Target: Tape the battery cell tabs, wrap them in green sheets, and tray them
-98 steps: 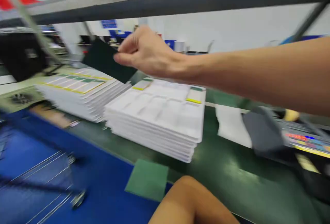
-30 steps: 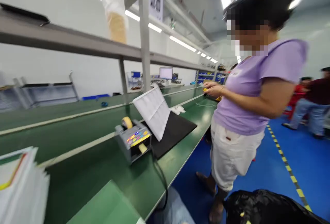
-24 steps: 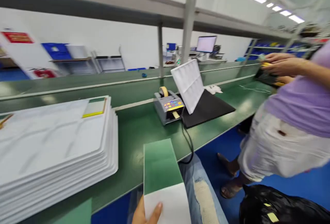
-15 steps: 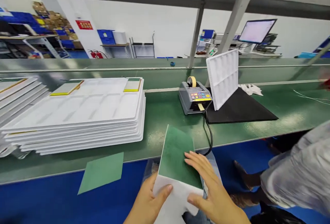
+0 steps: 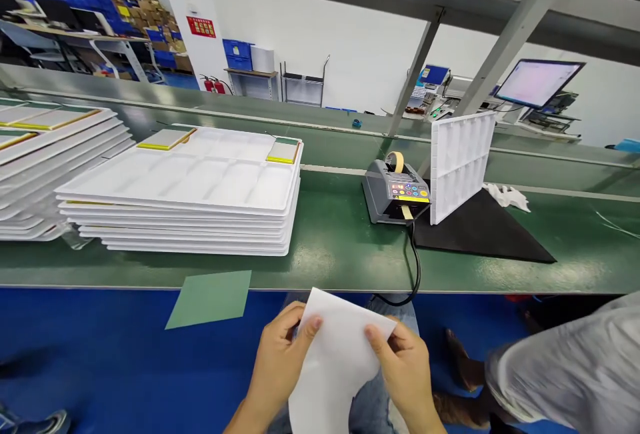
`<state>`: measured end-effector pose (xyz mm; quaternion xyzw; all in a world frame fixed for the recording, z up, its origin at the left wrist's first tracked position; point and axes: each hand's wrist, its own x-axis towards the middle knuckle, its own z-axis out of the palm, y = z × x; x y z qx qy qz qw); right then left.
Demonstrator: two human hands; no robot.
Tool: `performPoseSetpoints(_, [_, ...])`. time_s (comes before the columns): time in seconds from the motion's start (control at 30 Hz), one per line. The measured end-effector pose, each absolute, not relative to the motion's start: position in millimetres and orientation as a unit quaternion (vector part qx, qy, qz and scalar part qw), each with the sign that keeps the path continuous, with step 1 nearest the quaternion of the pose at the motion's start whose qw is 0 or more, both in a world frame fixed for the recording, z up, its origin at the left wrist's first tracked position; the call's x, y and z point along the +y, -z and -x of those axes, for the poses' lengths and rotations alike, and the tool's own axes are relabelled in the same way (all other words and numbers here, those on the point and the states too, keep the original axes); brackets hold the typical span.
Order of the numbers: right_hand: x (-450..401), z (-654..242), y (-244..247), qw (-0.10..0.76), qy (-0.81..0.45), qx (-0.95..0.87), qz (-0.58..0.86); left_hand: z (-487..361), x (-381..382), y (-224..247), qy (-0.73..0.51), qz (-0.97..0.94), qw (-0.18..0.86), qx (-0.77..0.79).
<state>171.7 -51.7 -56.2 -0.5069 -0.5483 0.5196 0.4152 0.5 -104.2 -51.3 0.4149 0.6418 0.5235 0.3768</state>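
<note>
Presently catalogued from the head view: a flexible white sheet (image 5: 335, 367), held up over a denim-clad lap (image 5: 395, 317), just below the front edge of a green tabletop (image 5: 340, 261). Its upper part is pinched between thumb and fingers by the left hand (image 5: 280, 361) and the right hand (image 5: 403, 371), so that the lower part hangs free, apparently for a good two-handed grip.

Two stacks of white cellular trays are squared on the tabletop, the nearer stack (image 5: 175, 221) beside the farther (image 5: 30, 181), with the trays nested for compact storage. Two small yellow-edged cards (image 5: 283, 151) are laid on the nearer stack. A further tray (image 5: 463, 167) is stood upright on a black mat (image 5: 480, 234), beside a grey tape dispenser (image 5: 395, 191). A green sheet (image 5: 207, 299) is lying on the blue floor (image 5: 100, 347).

No brand can be read; the dispenser's panel and a red wall sign (image 5: 201, 26) are too small to make out.
</note>
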Motion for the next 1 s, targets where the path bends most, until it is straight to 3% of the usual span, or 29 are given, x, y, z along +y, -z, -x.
performPoseSetpoints(0.33, [-51, -160, 48, 0.440, -0.610, -0.454, 0.477, 3, -105, 51, -0.553, -0.383, 0.488, 0.556])
performPoseSetpoints(0.53, [-53, -160, 59, 0.397, -0.630, -0.492, 0.451, 2, -100, 56, -0.577, -0.293, 0.450, 0.616])
performPoseSetpoints(0.63, [-52, -165, 64, 0.361, -0.645, -0.497, 0.455, 2, -97, 62, -0.590, -0.291, 0.481, 0.580])
performPoseSetpoints(0.77, [-48, -170, 66, 0.382, -0.650, -0.496, 0.431, 1, -94, 67, -0.627, -0.302, 0.505, 0.511])
performPoseSetpoints(0.9, [-49, -168, 70, 0.447, -0.505, -0.547, 0.496, -14, -105, 63, -0.589, -0.411, 0.301, 0.627])
performPoseSetpoints(1.0, [-58, -159, 70, 0.467, -0.304, -0.677, 0.481, -35, -116, 63, -0.541, -0.515, 0.320, 0.583])
